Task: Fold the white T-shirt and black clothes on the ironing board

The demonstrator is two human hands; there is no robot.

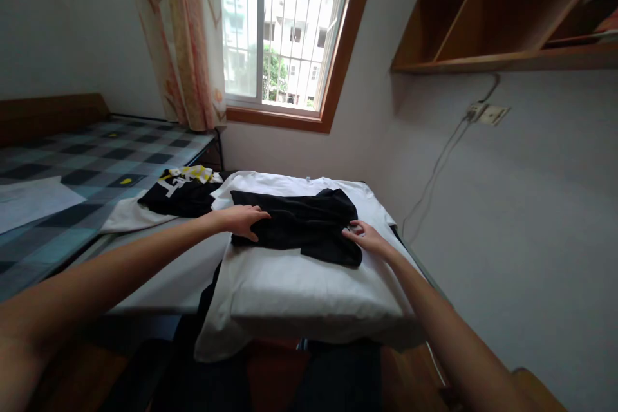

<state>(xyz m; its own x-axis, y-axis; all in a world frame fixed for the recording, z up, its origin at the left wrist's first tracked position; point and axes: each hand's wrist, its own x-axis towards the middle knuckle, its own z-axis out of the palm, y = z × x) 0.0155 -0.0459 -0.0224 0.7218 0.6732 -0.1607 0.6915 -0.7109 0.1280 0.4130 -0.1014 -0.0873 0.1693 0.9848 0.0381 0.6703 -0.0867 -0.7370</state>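
A black garment [302, 222], partly folded, lies on top of a white garment [299, 283] spread over a small table. My left hand [244, 220] rests flat on the black garment's left end, fingers spread. At its right edge, my right hand [364, 236] pinches the black fabric with its fingertips.
A second black garment with white and yellow print [181, 190] lies to the left, beside a bed with a blue checked cover [72, 161]. A window [280, 26] with a curtain is behind. A wooden shelf [506, 13] hangs on the right wall above a socket [485, 114].
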